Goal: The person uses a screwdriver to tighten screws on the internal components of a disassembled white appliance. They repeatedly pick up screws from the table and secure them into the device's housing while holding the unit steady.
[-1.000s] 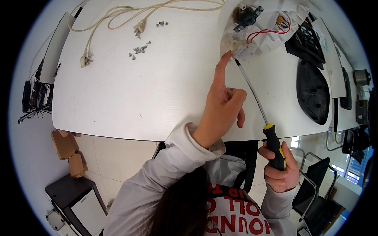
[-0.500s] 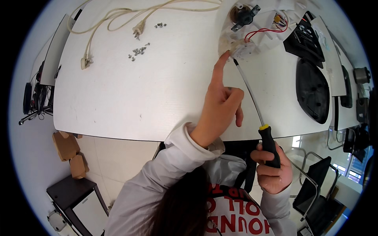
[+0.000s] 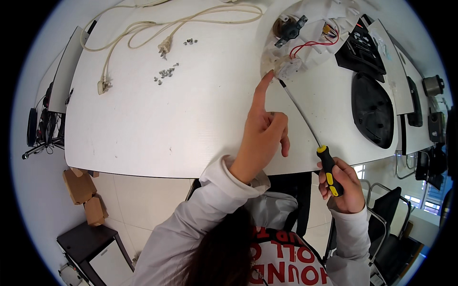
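Observation:
With its index finger stretched out, my left hand [image 3: 262, 132] touches the near edge of a whitish plastic housing [image 3: 312, 57]. The thumb and other fingers are partly bent and hold nothing. Inside the housing are red wires [image 3: 307, 44], a dark bracket [image 3: 291, 31] and a round pale part [image 3: 288, 67]. My right hand [image 3: 347, 183] is wrapped round the black and yellow handle of a long screwdriver [image 3: 305, 119]. Its dark tip is at the housing's near edge, close beside my left fingertip; whether it touches a screw cannot be made out.
Several small screws [image 3: 164, 74] lie in two groups on the white table [image 3: 191, 128]. Cream power cords with plugs [image 3: 164, 45] run across its far left. On the right are a black curved cover [image 3: 372, 110] and a black case of tools [image 3: 362, 50].
My right hand has shifted right and slightly up, turning so the handle's yellow patches show. The screwdriver leans more. My left finger stays at the housing; the whole view has shifted slightly.

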The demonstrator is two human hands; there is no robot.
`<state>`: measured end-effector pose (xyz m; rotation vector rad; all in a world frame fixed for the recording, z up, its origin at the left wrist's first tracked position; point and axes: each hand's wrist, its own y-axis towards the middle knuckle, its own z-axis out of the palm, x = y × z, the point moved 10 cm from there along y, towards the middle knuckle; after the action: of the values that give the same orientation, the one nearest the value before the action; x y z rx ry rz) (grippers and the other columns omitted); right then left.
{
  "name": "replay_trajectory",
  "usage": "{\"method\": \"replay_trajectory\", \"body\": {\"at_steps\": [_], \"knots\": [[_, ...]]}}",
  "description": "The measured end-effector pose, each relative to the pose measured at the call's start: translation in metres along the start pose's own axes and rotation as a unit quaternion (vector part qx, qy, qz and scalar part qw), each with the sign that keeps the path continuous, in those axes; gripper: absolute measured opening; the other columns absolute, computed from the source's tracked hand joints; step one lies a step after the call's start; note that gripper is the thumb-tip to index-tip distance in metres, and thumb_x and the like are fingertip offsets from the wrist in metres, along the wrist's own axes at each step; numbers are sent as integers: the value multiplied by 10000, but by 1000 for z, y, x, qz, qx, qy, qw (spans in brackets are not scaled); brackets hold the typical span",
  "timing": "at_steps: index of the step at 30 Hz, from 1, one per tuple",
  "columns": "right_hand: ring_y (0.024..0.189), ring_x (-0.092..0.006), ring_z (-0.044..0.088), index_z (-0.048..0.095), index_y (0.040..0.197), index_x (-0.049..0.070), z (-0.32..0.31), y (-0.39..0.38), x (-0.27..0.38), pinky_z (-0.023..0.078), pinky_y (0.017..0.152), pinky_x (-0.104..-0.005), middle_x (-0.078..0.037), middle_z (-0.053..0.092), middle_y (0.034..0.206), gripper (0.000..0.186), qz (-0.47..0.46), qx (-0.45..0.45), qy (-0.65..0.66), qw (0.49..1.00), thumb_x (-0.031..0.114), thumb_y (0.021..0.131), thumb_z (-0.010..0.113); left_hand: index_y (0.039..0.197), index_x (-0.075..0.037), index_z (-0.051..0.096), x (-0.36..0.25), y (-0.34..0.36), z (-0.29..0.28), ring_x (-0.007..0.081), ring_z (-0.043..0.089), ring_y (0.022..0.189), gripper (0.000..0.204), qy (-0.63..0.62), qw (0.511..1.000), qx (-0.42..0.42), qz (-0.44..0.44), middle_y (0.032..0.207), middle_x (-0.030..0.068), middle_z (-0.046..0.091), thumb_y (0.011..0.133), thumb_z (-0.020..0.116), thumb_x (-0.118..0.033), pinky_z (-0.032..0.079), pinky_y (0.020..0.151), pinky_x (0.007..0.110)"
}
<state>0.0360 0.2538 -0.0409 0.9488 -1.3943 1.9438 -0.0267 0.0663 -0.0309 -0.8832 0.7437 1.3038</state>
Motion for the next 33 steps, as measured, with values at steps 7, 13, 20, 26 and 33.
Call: {"method": "replay_trajectory", "body": {"at_steps": [7,13,20,26,33], "knots": [[593,-54,420,460,1177,10,16,-19,31,345,526,-183,-52,607,846,332,-132,-123,-164,970,233,937,514,1468,-87,105,0,0,1,113,393,351,725,-2,1000,-2,7,507,-12,339,801,378,-9,381,374,256],[654,-162,527,446,1096,-8,32,-35,53,431,564,-276,-130,517,897,382,-198,-159,-392,884,-44,770,640,1466,-85,90,0,-1,1,111,390,350,726,-7,1000,-3,11,506,-11,347,804,375,-4,372,366,251],[705,-322,581,450,1058,-74,55,-43,63,466,580,-343,-204,486,926,315,-284,-172,-543,771,22,813,624,1455,-73,95,2,0,-2,121,408,324,713,7,1000,-10,9,478,0,393,805,379,-1,339,347,245],[568,-192,563,419,1046,-39,38,-29,44,439,488,-270,-148,533,838,271,-160,-135,-401,892,73,868,589,1453,-64,91,1,0,-2,120,412,321,713,10,1000,-18,11,458,1,406,804,379,0,325,344,241],[470,-92,504,360,1057,7,36,-20,21,404,426,-207,-101,553,831,235,-91,-75,-174,978,112,922,521,1452,-65,97,0,-1,-3,120,414,320,709,17,1000,-22,14,455,2,417,804,378,0,320,346,238]]}}
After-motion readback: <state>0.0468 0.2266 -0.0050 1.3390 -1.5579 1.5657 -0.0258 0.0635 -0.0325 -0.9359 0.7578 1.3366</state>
